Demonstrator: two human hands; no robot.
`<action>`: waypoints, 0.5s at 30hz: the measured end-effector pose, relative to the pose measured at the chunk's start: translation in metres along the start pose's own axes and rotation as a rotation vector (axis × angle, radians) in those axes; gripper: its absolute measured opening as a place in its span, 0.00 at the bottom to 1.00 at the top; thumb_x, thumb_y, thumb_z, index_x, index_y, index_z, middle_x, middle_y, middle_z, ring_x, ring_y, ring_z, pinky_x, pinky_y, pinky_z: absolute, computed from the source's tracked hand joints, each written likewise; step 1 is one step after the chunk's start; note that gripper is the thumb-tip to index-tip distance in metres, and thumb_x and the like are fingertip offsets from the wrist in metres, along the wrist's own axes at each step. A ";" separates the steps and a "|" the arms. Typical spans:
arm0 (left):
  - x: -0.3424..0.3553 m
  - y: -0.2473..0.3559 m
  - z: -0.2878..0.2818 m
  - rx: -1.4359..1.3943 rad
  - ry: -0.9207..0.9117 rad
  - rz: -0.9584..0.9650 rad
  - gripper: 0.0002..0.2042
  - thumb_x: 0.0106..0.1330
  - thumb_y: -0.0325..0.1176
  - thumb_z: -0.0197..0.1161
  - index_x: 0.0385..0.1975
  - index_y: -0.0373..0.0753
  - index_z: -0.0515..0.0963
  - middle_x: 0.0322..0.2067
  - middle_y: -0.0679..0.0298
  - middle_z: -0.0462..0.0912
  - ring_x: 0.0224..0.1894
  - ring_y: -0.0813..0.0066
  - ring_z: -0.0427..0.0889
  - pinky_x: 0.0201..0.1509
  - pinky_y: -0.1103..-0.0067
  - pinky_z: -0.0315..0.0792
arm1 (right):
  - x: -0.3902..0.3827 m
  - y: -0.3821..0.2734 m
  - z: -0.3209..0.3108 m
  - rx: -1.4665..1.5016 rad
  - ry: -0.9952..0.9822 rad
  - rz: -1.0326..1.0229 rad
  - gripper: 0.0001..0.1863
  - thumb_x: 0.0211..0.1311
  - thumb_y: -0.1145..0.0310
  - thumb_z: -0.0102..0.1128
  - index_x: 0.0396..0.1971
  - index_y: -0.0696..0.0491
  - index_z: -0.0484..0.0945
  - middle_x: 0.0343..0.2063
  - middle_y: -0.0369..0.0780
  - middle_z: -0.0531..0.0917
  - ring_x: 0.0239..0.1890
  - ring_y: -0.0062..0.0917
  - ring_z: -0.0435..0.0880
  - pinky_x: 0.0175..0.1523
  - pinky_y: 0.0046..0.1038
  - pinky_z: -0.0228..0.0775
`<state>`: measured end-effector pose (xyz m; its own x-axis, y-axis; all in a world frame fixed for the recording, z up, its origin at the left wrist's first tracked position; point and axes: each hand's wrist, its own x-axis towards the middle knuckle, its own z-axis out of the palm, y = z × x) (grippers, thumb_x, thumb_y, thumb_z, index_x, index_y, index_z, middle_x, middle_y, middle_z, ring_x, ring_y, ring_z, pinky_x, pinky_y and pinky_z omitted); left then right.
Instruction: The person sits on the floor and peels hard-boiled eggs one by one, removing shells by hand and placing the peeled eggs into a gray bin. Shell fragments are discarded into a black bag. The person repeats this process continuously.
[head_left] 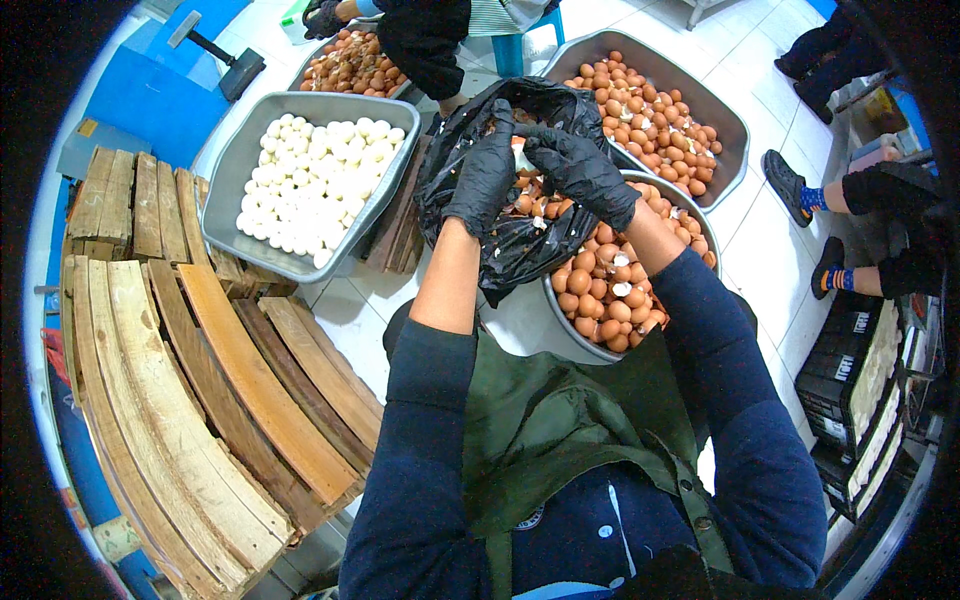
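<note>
Both hands wear black gloves and are held close together over a black plastic bag (455, 190) that gapes open in front of me. My left hand (484, 180) has its fingers curled, and the fingers of my right hand (580, 165) are pinched inward. Between them shows part of a brown and white egg (520, 155), mostly hidden by the gloves. Broken brown eggshells (540, 205) lie inside the bag. Just right of the bag, a round metal bowl (553, 302) holds many brown eggs (605, 285), some cracked, with white shell bits among them.
At left, a grey tub (222, 205) of peeled white eggs (315, 185) rests by wooden planks (210, 340). Two more tubs hold brown eggs, one at far right (735, 125), another behind. People sit opposite and at right. Black crates (850, 370) are stacked at right.
</note>
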<state>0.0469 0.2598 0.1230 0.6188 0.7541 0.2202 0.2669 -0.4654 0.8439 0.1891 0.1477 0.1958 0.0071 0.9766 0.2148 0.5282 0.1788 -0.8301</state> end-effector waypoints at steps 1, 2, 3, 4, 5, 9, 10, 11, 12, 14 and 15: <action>-0.002 0.001 0.000 0.118 -0.020 0.072 0.39 0.47 0.19 0.62 0.64 0.32 0.55 0.40 0.43 0.77 0.42 0.48 0.78 0.45 0.65 0.73 | 0.001 0.003 0.002 -0.017 0.017 -0.046 0.18 0.65 0.62 0.53 0.51 0.52 0.75 0.33 0.42 0.82 0.32 0.26 0.80 0.42 0.27 0.71; -0.003 0.003 0.000 0.177 -0.039 0.087 0.39 0.47 0.19 0.61 0.64 0.32 0.54 0.40 0.43 0.77 0.42 0.48 0.78 0.44 0.66 0.73 | 0.001 0.007 0.003 -0.055 0.016 -0.009 0.17 0.65 0.62 0.52 0.50 0.51 0.76 0.33 0.42 0.82 0.32 0.28 0.80 0.42 0.28 0.71; -0.006 0.006 0.000 0.235 -0.057 0.104 0.40 0.47 0.19 0.61 0.64 0.32 0.54 0.40 0.43 0.78 0.42 0.48 0.78 0.44 0.66 0.73 | 0.000 0.012 0.005 -0.067 0.036 -0.080 0.16 0.65 0.64 0.51 0.49 0.51 0.76 0.33 0.43 0.82 0.33 0.30 0.80 0.42 0.28 0.72; -0.009 0.009 0.000 0.236 -0.074 0.064 0.39 0.47 0.19 0.61 0.64 0.32 0.55 0.40 0.43 0.77 0.42 0.48 0.78 0.44 0.66 0.73 | 0.000 0.015 0.006 -0.102 0.039 -0.069 0.15 0.65 0.65 0.51 0.48 0.51 0.77 0.33 0.43 0.82 0.33 0.32 0.81 0.42 0.29 0.72; -0.010 0.014 0.000 0.339 -0.090 0.064 0.39 0.47 0.19 0.61 0.64 0.32 0.55 0.40 0.43 0.77 0.42 0.48 0.78 0.44 0.66 0.73 | 0.000 0.018 0.008 -0.136 0.043 -0.058 0.14 0.65 0.66 0.51 0.47 0.51 0.77 0.33 0.44 0.82 0.33 0.33 0.81 0.41 0.29 0.72; -0.013 0.031 -0.001 0.525 0.030 0.232 0.39 0.46 0.19 0.61 0.63 0.33 0.57 0.39 0.45 0.77 0.42 0.48 0.78 0.45 0.66 0.73 | 0.000 0.019 0.009 -0.228 0.094 -0.089 0.14 0.62 0.67 0.51 0.47 0.48 0.77 0.37 0.46 0.82 0.37 0.41 0.81 0.45 0.35 0.72; -0.013 0.034 -0.002 0.526 0.015 0.201 0.38 0.45 0.19 0.61 0.63 0.33 0.57 0.39 0.46 0.77 0.42 0.48 0.78 0.46 0.66 0.72 | 0.000 0.018 0.009 -0.213 0.145 -0.125 0.13 0.62 0.69 0.52 0.46 0.50 0.77 0.35 0.46 0.81 0.35 0.41 0.80 0.43 0.34 0.72; -0.014 0.036 -0.002 0.499 0.010 0.186 0.38 0.45 0.19 0.61 0.62 0.33 0.58 0.39 0.46 0.77 0.42 0.48 0.77 0.46 0.65 0.72 | 0.000 0.016 0.008 -0.205 0.171 -0.132 0.12 0.62 0.71 0.52 0.44 0.51 0.78 0.34 0.47 0.81 0.34 0.40 0.80 0.41 0.32 0.72; -0.013 0.037 -0.002 0.505 0.028 0.221 0.38 0.45 0.19 0.61 0.62 0.33 0.58 0.40 0.47 0.76 0.42 0.48 0.77 0.47 0.65 0.72 | 0.000 0.015 0.006 -0.244 0.220 -0.188 0.12 0.62 0.71 0.52 0.44 0.51 0.78 0.33 0.47 0.81 0.34 0.40 0.80 0.41 0.33 0.72; -0.011 0.034 0.000 0.458 0.092 0.331 0.38 0.45 0.19 0.61 0.62 0.34 0.59 0.41 0.47 0.75 0.43 0.48 0.76 0.48 0.65 0.72 | 0.001 0.013 0.003 -0.339 0.292 -0.261 0.11 0.61 0.73 0.53 0.43 0.52 0.78 0.32 0.46 0.81 0.34 0.40 0.80 0.40 0.34 0.72; -0.010 0.032 0.001 0.345 0.066 0.307 0.37 0.45 0.20 0.62 0.62 0.34 0.59 0.42 0.47 0.75 0.43 0.48 0.76 0.48 0.65 0.72 | 0.001 0.013 0.002 -0.309 0.265 -0.241 0.12 0.59 0.73 0.53 0.43 0.53 0.78 0.32 0.46 0.81 0.34 0.40 0.80 0.40 0.34 0.72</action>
<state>0.0502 0.2372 0.1471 0.6625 0.5797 0.4743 0.3155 -0.7903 0.5253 0.1946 0.1511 0.1844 0.0487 0.8402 0.5401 0.7693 0.3134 -0.5567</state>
